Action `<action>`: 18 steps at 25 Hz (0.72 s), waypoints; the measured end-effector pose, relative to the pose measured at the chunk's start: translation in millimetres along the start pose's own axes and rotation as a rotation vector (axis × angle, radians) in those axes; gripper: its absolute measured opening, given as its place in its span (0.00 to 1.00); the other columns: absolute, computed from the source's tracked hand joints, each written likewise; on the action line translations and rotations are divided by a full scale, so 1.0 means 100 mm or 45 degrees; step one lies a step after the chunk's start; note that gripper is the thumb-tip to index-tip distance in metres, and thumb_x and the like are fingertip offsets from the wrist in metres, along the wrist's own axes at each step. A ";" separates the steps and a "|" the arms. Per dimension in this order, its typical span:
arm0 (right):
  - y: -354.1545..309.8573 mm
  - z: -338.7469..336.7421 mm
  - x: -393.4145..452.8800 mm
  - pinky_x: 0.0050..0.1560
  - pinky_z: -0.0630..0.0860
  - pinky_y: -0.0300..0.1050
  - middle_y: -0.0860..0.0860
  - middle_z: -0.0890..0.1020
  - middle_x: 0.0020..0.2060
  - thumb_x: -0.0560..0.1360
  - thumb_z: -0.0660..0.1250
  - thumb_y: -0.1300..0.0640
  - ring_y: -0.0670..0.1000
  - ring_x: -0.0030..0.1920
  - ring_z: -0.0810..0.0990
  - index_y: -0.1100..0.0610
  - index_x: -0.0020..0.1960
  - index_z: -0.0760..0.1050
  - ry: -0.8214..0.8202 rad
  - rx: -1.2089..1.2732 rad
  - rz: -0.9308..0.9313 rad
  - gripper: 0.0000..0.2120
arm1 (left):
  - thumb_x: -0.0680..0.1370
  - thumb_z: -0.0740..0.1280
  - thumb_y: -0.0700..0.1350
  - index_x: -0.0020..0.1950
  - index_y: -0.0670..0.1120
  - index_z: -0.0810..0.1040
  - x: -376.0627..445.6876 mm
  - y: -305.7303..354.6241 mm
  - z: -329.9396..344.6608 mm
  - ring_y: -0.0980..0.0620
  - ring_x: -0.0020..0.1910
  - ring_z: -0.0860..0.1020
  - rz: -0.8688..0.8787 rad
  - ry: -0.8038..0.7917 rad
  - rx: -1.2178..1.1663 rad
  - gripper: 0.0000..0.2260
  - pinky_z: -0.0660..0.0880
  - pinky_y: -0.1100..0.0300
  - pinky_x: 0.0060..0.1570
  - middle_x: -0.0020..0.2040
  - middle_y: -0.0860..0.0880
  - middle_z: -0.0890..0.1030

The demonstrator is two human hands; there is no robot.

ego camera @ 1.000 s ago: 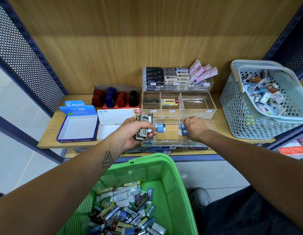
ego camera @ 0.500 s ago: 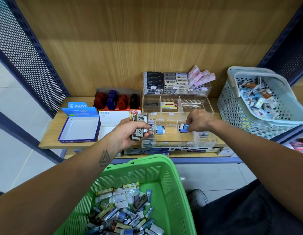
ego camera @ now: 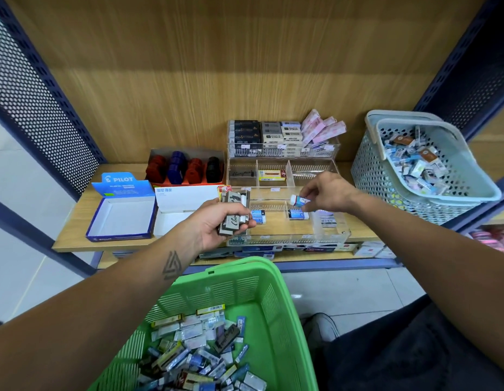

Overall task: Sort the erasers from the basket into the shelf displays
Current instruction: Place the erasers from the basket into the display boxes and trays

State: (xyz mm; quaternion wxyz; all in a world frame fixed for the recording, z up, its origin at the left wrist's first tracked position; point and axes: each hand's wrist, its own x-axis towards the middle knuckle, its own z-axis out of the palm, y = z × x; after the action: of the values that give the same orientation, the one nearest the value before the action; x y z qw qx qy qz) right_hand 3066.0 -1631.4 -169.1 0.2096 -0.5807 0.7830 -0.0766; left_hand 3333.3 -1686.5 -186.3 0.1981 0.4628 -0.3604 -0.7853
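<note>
Two hands work in front of the clear display tray [ego camera: 287, 235], which sits on the wooden shelf [ego camera: 76, 221]. The right hand [ego camera: 329, 193] pinches one small blue-and-white eraser [ego camera: 298, 200] between thumb and fingertips, the other fingers loosely curled, and holds it just above the tray's front row, over the middle compartment. A matching blue eraser [ego camera: 297, 214] lies in that compartment below it, another [ego camera: 257, 215] lies one compartment to the left, and a grey-labelled eraser [ego camera: 328, 221] lies in the rightmost one. The left hand [ego camera: 214, 230] hovers at the tray's left front corner, its fingers [ego camera: 245, 225] and thumb wrapped round a stack of grey erasers [ego camera: 233, 213] with script lettering.

In the tray's middle row sit a dark eraser and a yellow one [ego camera: 272, 175]; its back row is packed with black, grey and pink packs. Left of the tray stand a white box [ego camera: 186, 198], an open blue box [ego camera: 122, 218], and a red carton of coloured stamps [ego camera: 186, 167]. Right of the tray stands a pale blue basket [ego camera: 366, 165] full of erasers. Nearer the person than the tray, below the shelf edge, a green basket [ego camera: 287, 320] holds a heap of mixed erasers.
</note>
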 end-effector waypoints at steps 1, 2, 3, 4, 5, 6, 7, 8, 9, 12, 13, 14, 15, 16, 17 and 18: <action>-0.01 0.04 -0.01 0.46 0.73 0.36 0.47 0.83 0.47 0.70 0.78 0.52 0.47 0.47 0.79 0.52 0.52 0.83 0.001 -0.101 -0.033 0.13 | 0.73 0.71 0.30 0.62 0.33 0.74 0.01 -0.02 0.02 0.41 0.43 0.85 -0.003 -0.004 0.009 0.18 0.79 0.62 0.28 0.51 0.33 0.83; -0.03 0.12 -0.03 0.49 0.73 0.38 0.48 0.81 0.50 0.71 0.76 0.52 0.48 0.49 0.78 0.52 0.55 0.81 -0.025 -0.235 -0.061 0.13 | 0.73 0.71 0.30 0.62 0.33 0.73 0.02 -0.03 0.04 0.41 0.42 0.85 -0.007 -0.013 0.011 0.18 0.79 0.62 0.28 0.50 0.34 0.83; -0.04 0.22 -0.05 0.52 0.73 0.40 0.49 0.80 0.53 0.73 0.74 0.52 0.49 0.52 0.77 0.51 0.57 0.79 -0.066 -0.384 -0.079 0.14 | 0.73 0.71 0.30 0.62 0.34 0.73 0.03 -0.05 0.05 0.41 0.42 0.85 -0.009 -0.023 0.012 0.18 0.79 0.62 0.28 0.48 0.34 0.83; -0.04 0.32 -0.07 0.55 0.73 0.42 0.50 0.78 0.56 0.74 0.73 0.54 0.51 0.55 0.76 0.51 0.58 0.77 -0.101 -0.503 -0.086 0.14 | 0.73 0.71 0.30 0.61 0.34 0.74 0.04 -0.05 0.06 0.41 0.42 0.85 -0.008 -0.029 0.014 0.17 0.79 0.62 0.28 0.47 0.35 0.84; -0.05 0.37 -0.08 0.58 0.73 0.44 0.50 0.77 0.57 0.75 0.71 0.55 0.52 0.57 0.76 0.50 0.60 0.76 -0.118 -0.566 -0.084 0.14 | 0.73 0.71 0.30 0.61 0.34 0.74 0.04 -0.06 0.06 0.41 0.42 0.85 -0.005 -0.031 0.015 0.17 0.79 0.62 0.28 0.46 0.36 0.84; -0.06 0.34 -0.07 0.60 0.73 0.45 0.50 0.77 0.58 0.74 0.70 0.56 0.52 0.59 0.75 0.49 0.60 0.75 -0.127 -0.568 -0.072 0.15 | 0.73 0.71 0.30 0.62 0.34 0.74 0.05 -0.06 0.06 0.41 0.42 0.85 -0.001 -0.028 0.014 0.18 0.79 0.62 0.28 0.46 0.36 0.84; -0.08 0.24 -0.03 0.62 0.73 0.46 0.50 0.77 0.58 0.74 0.70 0.57 0.51 0.59 0.75 0.49 0.59 0.75 -0.134 -0.510 -0.064 0.14 | 0.73 0.71 0.30 0.63 0.34 0.73 0.06 -0.06 0.05 0.41 0.43 0.85 0.003 -0.026 0.012 0.19 0.79 0.62 0.28 0.47 0.35 0.84; -0.10 0.10 0.03 0.62 0.74 0.48 0.49 0.79 0.58 0.73 0.71 0.57 0.51 0.58 0.76 0.50 0.58 0.77 -0.133 -0.406 -0.064 0.14 | 0.72 0.71 0.30 0.64 0.33 0.72 0.07 -0.05 0.04 0.41 0.43 0.85 0.007 -0.023 0.006 0.21 0.79 0.62 0.28 0.49 0.34 0.83; -0.11 -0.06 0.10 0.61 0.76 0.48 0.50 0.81 0.56 0.73 0.72 0.58 0.50 0.56 0.78 0.52 0.57 0.79 -0.098 -0.301 -0.077 0.13 | 0.72 0.71 0.29 0.66 0.33 0.71 0.07 -0.04 0.03 0.40 0.43 0.85 0.010 -0.021 -0.002 0.23 0.79 0.61 0.29 0.51 0.33 0.82; -0.05 -0.43 0.28 0.53 0.78 0.45 0.52 0.85 0.49 0.72 0.72 0.58 0.51 0.50 0.81 0.54 0.53 0.84 0.279 -0.186 -0.068 0.10 | 0.72 0.71 0.29 0.67 0.34 0.70 0.07 -0.03 0.04 0.40 0.44 0.85 0.015 -0.027 -0.013 0.24 0.80 0.61 0.30 0.52 0.33 0.82; 0.02 -0.44 0.34 0.52 0.79 0.46 0.53 0.85 0.49 0.72 0.72 0.58 0.53 0.50 0.81 0.54 0.53 0.84 0.391 -0.238 -0.037 0.10 | 0.72 0.71 0.29 0.66 0.34 0.71 0.07 -0.02 0.05 0.40 0.44 0.85 0.017 -0.034 -0.014 0.23 0.80 0.61 0.31 0.51 0.33 0.82; 0.10 -0.41 0.39 0.53 0.79 0.48 0.54 0.84 0.49 0.72 0.72 0.58 0.55 0.51 0.81 0.54 0.53 0.83 0.436 -0.310 -0.002 0.10 | 0.72 0.71 0.30 0.65 0.34 0.71 0.07 -0.01 0.06 0.40 0.44 0.85 0.018 -0.041 -0.011 0.22 0.80 0.61 0.31 0.50 0.33 0.82; 0.18 -0.34 0.45 0.54 0.80 0.50 0.55 0.84 0.51 0.72 0.72 0.60 0.55 0.52 0.81 0.54 0.53 0.83 0.417 -0.379 0.034 0.10 | 0.72 0.71 0.30 0.64 0.35 0.72 0.07 0.00 0.07 0.40 0.44 0.85 0.017 -0.048 -0.002 0.21 0.80 0.61 0.31 0.48 0.34 0.82; 0.24 -0.26 0.51 0.54 0.79 0.50 0.55 0.83 0.52 0.72 0.72 0.61 0.56 0.52 0.80 0.54 0.54 0.82 0.370 -0.424 0.060 0.11 | 0.72 0.72 0.30 0.63 0.36 0.73 0.07 0.01 0.08 0.41 0.44 0.85 0.016 -0.056 0.006 0.20 0.80 0.61 0.31 0.48 0.34 0.83; 0.29 -0.18 0.57 0.54 0.79 0.49 0.54 0.82 0.52 0.73 0.71 0.61 0.55 0.52 0.80 0.53 0.54 0.82 0.320 -0.456 0.079 0.11 | 0.72 0.72 0.30 0.62 0.36 0.73 0.08 0.02 0.09 0.41 0.43 0.85 0.013 -0.063 0.015 0.19 0.79 0.62 0.30 0.47 0.34 0.83; 0.32 -0.12 0.62 0.53 0.79 0.49 0.54 0.82 0.53 0.73 0.71 0.62 0.55 0.52 0.80 0.53 0.55 0.81 0.286 -0.487 0.089 0.11 | 0.73 0.72 0.30 0.61 0.36 0.73 0.10 0.03 0.09 0.41 0.43 0.85 0.007 -0.067 0.021 0.18 0.79 0.62 0.30 0.47 0.34 0.83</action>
State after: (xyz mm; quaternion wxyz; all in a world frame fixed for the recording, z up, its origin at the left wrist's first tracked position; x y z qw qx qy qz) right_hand 3017.9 -1681.7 -184.6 0.0096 -0.5702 0.8213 0.0162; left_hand 3320.3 -1691.3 -187.0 0.1868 0.4428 -0.3732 -0.7936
